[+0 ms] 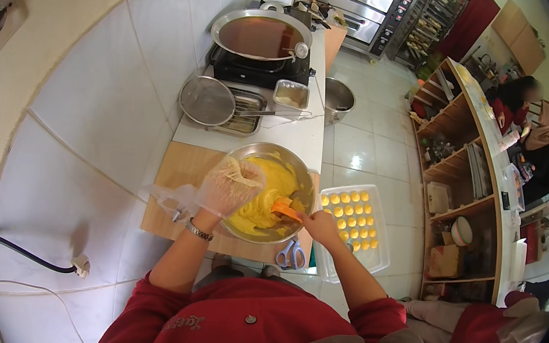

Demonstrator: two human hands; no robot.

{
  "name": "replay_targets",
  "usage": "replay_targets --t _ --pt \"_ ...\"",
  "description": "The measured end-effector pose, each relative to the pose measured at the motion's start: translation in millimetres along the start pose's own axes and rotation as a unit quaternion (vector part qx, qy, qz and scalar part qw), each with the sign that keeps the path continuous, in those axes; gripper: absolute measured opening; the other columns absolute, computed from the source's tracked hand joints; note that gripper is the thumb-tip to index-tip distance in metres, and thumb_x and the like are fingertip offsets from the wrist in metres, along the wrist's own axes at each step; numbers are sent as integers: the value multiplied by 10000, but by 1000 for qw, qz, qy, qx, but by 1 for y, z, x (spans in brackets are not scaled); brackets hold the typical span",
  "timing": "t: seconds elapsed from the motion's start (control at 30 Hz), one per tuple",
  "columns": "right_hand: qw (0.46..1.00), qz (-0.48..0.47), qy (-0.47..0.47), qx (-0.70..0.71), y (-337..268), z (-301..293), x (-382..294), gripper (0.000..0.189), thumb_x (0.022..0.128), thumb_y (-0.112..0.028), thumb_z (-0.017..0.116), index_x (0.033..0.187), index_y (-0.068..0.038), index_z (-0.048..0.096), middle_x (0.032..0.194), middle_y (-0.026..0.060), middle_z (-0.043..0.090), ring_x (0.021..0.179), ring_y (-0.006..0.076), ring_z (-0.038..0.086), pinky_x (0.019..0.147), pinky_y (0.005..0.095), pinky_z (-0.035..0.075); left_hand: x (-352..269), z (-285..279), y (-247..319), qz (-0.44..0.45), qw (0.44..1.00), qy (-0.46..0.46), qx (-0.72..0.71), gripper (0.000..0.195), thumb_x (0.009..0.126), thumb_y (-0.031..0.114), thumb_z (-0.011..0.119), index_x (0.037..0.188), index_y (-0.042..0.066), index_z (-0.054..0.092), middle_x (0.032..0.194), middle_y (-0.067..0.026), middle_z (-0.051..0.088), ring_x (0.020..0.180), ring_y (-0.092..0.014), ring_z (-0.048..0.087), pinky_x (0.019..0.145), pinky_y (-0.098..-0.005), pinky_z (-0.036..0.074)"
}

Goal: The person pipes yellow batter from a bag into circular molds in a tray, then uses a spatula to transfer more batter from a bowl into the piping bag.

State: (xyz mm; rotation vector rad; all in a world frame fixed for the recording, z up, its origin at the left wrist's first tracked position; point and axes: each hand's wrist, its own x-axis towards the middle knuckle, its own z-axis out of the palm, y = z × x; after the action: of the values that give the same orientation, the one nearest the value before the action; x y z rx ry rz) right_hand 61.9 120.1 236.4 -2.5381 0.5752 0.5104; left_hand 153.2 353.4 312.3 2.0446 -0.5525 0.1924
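A steel bowl (256, 240) on the wooden board holds thick yellow batter (254, 210). Over the bowl's left side is my left hand (230, 189), gripping a transparent plastic piping bag (182, 198). The bag's upper part is folded over the hand and smeared with yellow; its tail hangs out to the left. My right hand (321, 228), at the bowl's right rim, grips an orange spatula (287, 209) whose blade rests in the batter. Blue-handled scissors (291, 255) lie near the board's front right corner.
Behind the bowl are a mesh strainer (207, 101) across a metal tray (247, 125), a small container (291, 94), and a wide pan of brown liquid (264, 35) with a thermometer on a stove. Right, lower down, a plastic tray (371, 265) holds several yellow pieces. Other people stand right.
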Motion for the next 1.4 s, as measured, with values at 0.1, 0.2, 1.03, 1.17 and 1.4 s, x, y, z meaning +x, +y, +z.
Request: replay_targets --t 0.1,0.2,1.03,1.17,1.4 --pt "997 -14 53 55 11 11 -7 586 798 -540 502 660 14 636 639 209 596 652 350 616 583 422 471 2 -7 1 198 959 35 202 260 658 260 698 786 67 580 719 -82 542 686 -232 546 616 -329 457" --pt "979 -74 145 122 21 27 -7 608 796 -550 527 571 11 587 476 130 499 441 234 502 456 357 382 4 -16 5 206 953 16 222 269 658 287 689 794 74 597 742 -82 552 717 -243 549 637 -334 457" --pt "881 -315 347 68 -43 -113 -86 391 785 -303 670 528 -49 521 408 49 414 340 173 371 357 287 297 14 8 -15 229 944 29 235 495 676 417 658 1018 64 593 1036 -118 605 948 -273 546 827 -360 427" --pt "819 -421 333 -201 -60 -180 -107 362 787 -333 632 543 -93 514 487 43 487 443 196 521 399 307 378 16 15 -20 92 989 -91 -74 615 694 245 747 1162 16 422 1104 -94 553 968 -176 564 831 -296 467" --pt "710 -483 333 -390 -133 -166 -120 172 741 -194 605 626 -96 522 564 4 500 516 151 522 424 281 400 9 25 7 59 966 -88 -236 637 645 176 777 1167 26 443 1060 -81 552 967 -165 547 832 -289 457"
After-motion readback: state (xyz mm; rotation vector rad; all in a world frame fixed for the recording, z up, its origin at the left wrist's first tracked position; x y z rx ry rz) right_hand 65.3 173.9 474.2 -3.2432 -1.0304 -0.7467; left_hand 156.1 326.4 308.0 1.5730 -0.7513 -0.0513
